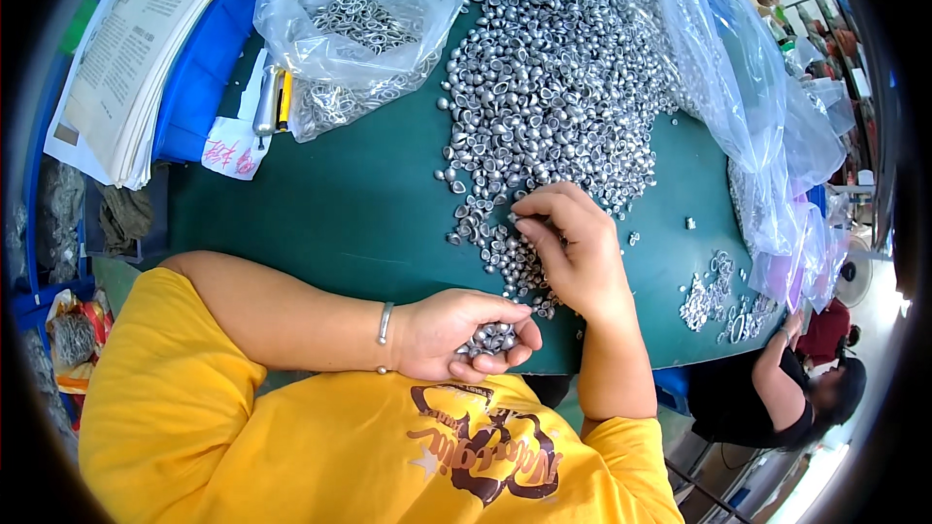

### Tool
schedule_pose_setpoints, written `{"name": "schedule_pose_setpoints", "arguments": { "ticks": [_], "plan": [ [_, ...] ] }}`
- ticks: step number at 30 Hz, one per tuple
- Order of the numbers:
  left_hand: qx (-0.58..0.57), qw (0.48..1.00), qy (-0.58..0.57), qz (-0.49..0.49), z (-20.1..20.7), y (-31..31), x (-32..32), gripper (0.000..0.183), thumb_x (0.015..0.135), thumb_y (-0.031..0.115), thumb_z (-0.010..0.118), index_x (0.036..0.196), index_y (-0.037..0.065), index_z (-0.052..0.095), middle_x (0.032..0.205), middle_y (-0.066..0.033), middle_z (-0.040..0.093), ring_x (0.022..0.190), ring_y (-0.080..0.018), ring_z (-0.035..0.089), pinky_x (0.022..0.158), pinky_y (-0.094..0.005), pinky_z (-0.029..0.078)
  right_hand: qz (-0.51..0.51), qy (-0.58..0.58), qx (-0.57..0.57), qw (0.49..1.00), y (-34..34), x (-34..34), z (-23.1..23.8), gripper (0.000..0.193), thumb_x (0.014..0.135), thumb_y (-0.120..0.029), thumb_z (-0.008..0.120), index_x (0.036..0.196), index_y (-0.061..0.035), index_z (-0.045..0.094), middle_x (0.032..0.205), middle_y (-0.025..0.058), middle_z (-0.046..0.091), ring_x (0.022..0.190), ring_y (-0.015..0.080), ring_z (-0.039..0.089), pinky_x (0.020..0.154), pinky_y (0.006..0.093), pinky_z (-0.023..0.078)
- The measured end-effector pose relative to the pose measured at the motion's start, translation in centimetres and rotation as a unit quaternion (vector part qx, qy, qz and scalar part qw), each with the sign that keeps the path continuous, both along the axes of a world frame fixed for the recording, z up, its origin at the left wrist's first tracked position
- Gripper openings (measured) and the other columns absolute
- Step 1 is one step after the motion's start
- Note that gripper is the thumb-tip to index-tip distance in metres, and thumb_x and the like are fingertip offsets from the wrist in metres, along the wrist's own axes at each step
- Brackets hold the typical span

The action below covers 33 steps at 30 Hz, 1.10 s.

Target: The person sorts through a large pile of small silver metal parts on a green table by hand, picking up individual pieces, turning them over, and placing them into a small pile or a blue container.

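My left hand (435, 332) is cupped palm-up at the table's near edge, holding a small heap of silver metal cups (491, 338). Farther out and to the right, my right hand (586, 250) is closed in a pinch at the near tail of the loose pieces. A small silver piece (514, 218) shows at its thumb and index fingertips. Beyond that hand spreads a big pile of similar hollow, rounded silver pieces (553, 68). Some lie under and beside my right hand, partly hidden by it.
On the green table (311, 223), a clear bag (359, 49) of metal links stands at the far left, beside a yellow-and-black tool (283, 102). Small groups of metal parts (709, 291) lie at right, near clear plastic sheeting (718, 58). A person in black (748, 393) sits at right.
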<state>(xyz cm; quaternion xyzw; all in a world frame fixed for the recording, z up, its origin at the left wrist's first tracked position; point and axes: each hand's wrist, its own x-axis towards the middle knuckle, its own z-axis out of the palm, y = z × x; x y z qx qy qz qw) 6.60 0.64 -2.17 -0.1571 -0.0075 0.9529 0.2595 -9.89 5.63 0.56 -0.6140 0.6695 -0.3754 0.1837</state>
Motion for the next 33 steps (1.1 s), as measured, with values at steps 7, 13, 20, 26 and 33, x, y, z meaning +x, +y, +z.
{"name": "schedule_pose_setpoints", "arguments": {
  "ticks": [7,13,20,26,33],
  "plan": [
    [-0.004,1.000,-0.003,0.001,0.1,0.0,-0.1,0.031,0.093,0.028,0.038,0.089,0.002,0.054,0.075,-0.0057,0.050,0.051,-0.0098,0.041,0.037,-0.0197,0.028,-0.069,-0.296,0.065,0.950,1.2,-0.2,0.5,0.014,0.075,0.004,0.063,0.089,0.0011,0.062,0.079,0.0072,0.062,0.067,0.0108,0.059,0.060,0.0202,0.047],
    [-0.004,1.000,-0.001,-0.001,0.1,-0.1,-0.1,0.033,0.094,0.028,0.035,0.090,0.002,0.054,0.078,-0.0066,0.049,0.052,-0.0099,0.040,0.038,-0.0193,0.029,-0.034,-0.175,-0.008,0.984,1.1,-0.5,1.0,0.013,0.073,0.006,0.063,0.085,0.0029,0.062,0.078,0.0086,0.061,0.068,0.0114,0.060,0.059,0.0207,0.048],
    [-0.003,1.000,0.004,-0.002,0.0,0.0,-0.1,0.033,0.094,0.028,0.034,0.090,0.002,0.054,0.079,-0.0070,0.050,0.052,-0.0099,0.039,0.039,-0.0191,0.030,-0.018,-0.433,0.010,0.901,1.9,-0.9,1.4,0.012,0.071,0.011,0.061,0.082,0.0060,0.062,0.080,0.0129,0.062,0.072,0.0165,0.062,0.059,0.0230,0.049],
    [-0.003,1.000,0.020,-0.003,-0.3,-0.1,0.0,0.033,0.093,0.029,0.035,0.093,0.003,0.055,0.080,-0.0067,0.051,0.053,-0.0102,0.041,0.038,-0.0193,0.029,0.189,-0.354,-0.010,0.916,1.8,-1.7,2.1,0.008,0.070,0.010,0.059,0.075,0.0044,0.063,0.075,0.0138,0.064,0.073,0.0226,0.063,0.066,0.0298,0.050],
    [-0.026,1.000,0.007,0.004,0.0,0.1,0.0,0.031,0.093,0.029,0.038,0.092,0.002,0.053,0.077,-0.0058,0.052,0.052,-0.0095,0.043,0.036,-0.0199,0.028,0.068,-0.031,0.025,0.997,1.3,-1.0,1.3,0.012,0.069,0.001,0.063,0.080,-0.0023,0.064,0.076,0.0083,0.059,0.069,0.0231,0.057,0.060,0.0313,0.046]
  ]
}}
